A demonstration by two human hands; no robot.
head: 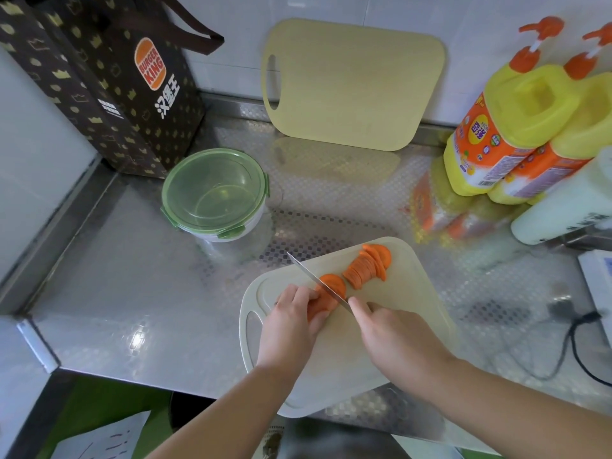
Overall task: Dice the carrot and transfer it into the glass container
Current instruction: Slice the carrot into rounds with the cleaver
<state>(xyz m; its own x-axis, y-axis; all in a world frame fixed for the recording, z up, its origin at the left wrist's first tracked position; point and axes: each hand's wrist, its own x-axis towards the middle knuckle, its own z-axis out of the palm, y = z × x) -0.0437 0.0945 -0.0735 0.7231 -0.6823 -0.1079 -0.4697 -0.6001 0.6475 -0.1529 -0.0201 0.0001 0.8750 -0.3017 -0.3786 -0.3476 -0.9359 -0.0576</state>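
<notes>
carrot [326, 299] is on the near cutting board [414, 309], mid-cut. the uncut stub is under the left hand [291, 323], whose fingers curl over it and pin it to the board. right hand [394, 339] is wrapped round the handle of the knife [314, 281], forefinger stretched forward toward the blade; the handle itself is hidden in the fist. blade is tilted, heel end in the stub right beside the left fingertips, tip raised and pointing away toward the container. just beyond the blade a fanned row of slices [366, 266] lies on the board, half-rounds touching one another. progress, my read: slicing is well past half, no dice yet. slices need cross-cuts into cubes, then the transfer; nothing moved over so far. glass container [231, 231] stands on the steel counter [116, 293] further back and left, well apart from the board. it looks empty, and the green clip lid [215, 190] is on it, so that has to come off before loading. behind that: a second cutting board [354, 84] leaning on the wall, paper bag [109, 84] far left, detergent bottles [506, 127] far right.
</notes>
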